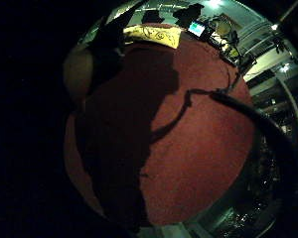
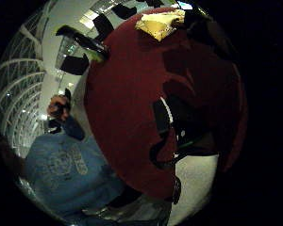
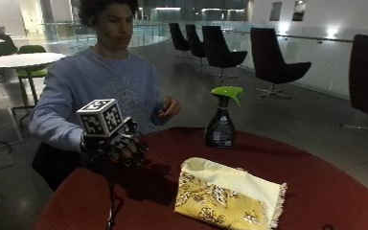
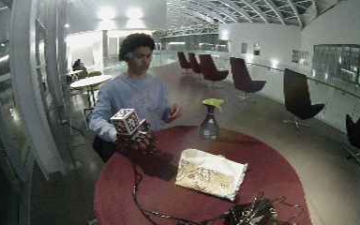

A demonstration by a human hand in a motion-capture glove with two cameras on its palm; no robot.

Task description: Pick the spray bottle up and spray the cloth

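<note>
A dark spray bottle [image 3: 222, 125] with a green trigger head stands upright on the round red table [image 3: 311, 182], on the person's side of it. It also shows in the thumb side palm view, spray bottle [image 2: 85, 43]. A folded yellow patterned cloth [image 3: 227, 194] lies flat in the middle of the table, cloth [image 4: 209, 173], cloth [image 1: 154, 34], cloth [image 2: 158, 24]. My gloved right hand [image 3: 121, 147] hovers just above the table near its edge, well left of bottle and cloth. Its fingers hang loosely curled and hold nothing.
The person's bare left hand [image 3: 168, 108] is raised in front of the chest, off the table. A tangle of cables and gear [image 4: 249, 213] lies at the table's opposite edge. Black chairs [image 3: 273, 60] stand behind on the floor.
</note>
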